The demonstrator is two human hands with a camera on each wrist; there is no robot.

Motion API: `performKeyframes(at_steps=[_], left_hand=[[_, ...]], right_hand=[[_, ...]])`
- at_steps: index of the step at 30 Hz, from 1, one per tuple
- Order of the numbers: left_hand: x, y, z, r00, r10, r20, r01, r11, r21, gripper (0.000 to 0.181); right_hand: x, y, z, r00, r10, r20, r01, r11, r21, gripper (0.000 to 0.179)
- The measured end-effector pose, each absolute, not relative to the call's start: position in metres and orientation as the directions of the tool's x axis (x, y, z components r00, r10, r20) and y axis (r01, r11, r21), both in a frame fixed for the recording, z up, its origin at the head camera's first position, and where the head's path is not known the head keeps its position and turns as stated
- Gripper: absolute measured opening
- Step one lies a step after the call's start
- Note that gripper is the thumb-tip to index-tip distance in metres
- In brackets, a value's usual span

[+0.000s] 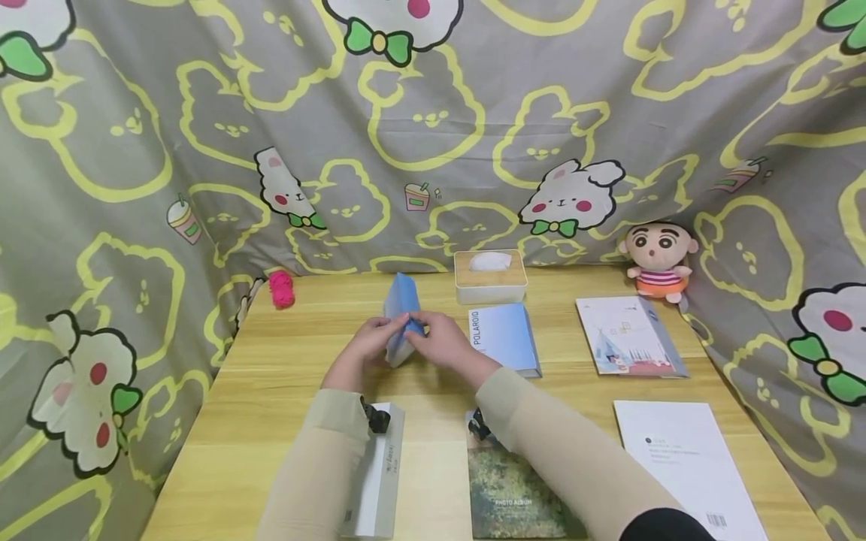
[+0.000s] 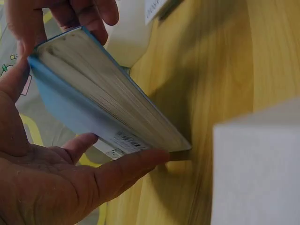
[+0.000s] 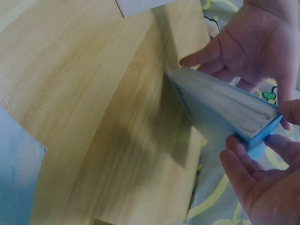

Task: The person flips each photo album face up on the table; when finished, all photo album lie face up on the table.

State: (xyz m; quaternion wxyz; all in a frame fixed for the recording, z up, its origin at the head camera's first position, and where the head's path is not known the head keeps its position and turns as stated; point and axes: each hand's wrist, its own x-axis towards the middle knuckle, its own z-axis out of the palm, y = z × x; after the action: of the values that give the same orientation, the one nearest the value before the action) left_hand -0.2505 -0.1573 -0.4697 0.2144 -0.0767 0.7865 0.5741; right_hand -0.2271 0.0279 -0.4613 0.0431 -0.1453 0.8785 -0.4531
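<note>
Nearest the head camera: right sleeve (image 1: pixel 575 443), extended over photo album (image 1: pixel 510 488). Held tilted at the far half of the table (image 1: pixel 230 428), left of Polaroid book (image 1: pixel 510 338): blue book (image 1: pixel 404 293), pages slightly parted. Gripped by left hand (image 1: pixel 368 342), thumb at a corner; pinched at the upper end by right hand (image 1: pixel 443 342). Contact with table: cannot tell. Already lying flat: Polaroid book, picture-cover book (image 1: pixel 622 334). Judged mid-handling: not yet released or laid flat.
</note>
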Motion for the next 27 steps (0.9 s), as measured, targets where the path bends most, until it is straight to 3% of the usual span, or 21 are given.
performKeyframes(at_steps=[4, 8, 11, 16, 21, 27], left_hand=[[-0.249, -0.159, -0.469, -0.885, 0.124, -0.45, -0.408, 0.263, 0.874, 0.087], [-0.246, -0.162, -0.472, -0.88, 0.107, -0.463, -0.427, 0.251, 0.869, 0.087], [-0.246, -0.166, -0.473, -0.886, 0.095, -0.455, -0.422, 0.245, 0.873, 0.085], [-0.246, -0.163, -0.469, -0.926, 0.055, -0.373, -0.354, 0.219, 0.91, 0.075], [-0.24, -0.157, -0.458, -0.972, -0.038, -0.234, -0.236, 0.231, 0.944, 0.056], [-0.236, -0.151, -0.448, -0.987, -0.087, -0.137, -0.157, 0.3, 0.941, 0.047]], right_hand=[[-0.225, 0.023, -0.459, -0.948, -0.298, 0.112, -0.273, 0.58, -0.767, 0.047], [-0.223, 0.02, -0.464, -0.966, -0.245, 0.08, -0.215, 0.595, -0.774, 0.055], [-0.224, 0.018, -0.47, -0.981, -0.189, 0.04, -0.136, 0.534, -0.834, 0.067], [-0.228, 0.019, -0.479, -0.985, -0.173, 0.028, -0.095, 0.396, -0.913, 0.066], [-0.228, 0.02, -0.479, -0.972, -0.227, 0.059, -0.148, 0.398, -0.905, 0.051], [-0.227, 0.015, -0.475, -0.974, -0.218, 0.054, -0.141, 0.405, -0.904, 0.049]])
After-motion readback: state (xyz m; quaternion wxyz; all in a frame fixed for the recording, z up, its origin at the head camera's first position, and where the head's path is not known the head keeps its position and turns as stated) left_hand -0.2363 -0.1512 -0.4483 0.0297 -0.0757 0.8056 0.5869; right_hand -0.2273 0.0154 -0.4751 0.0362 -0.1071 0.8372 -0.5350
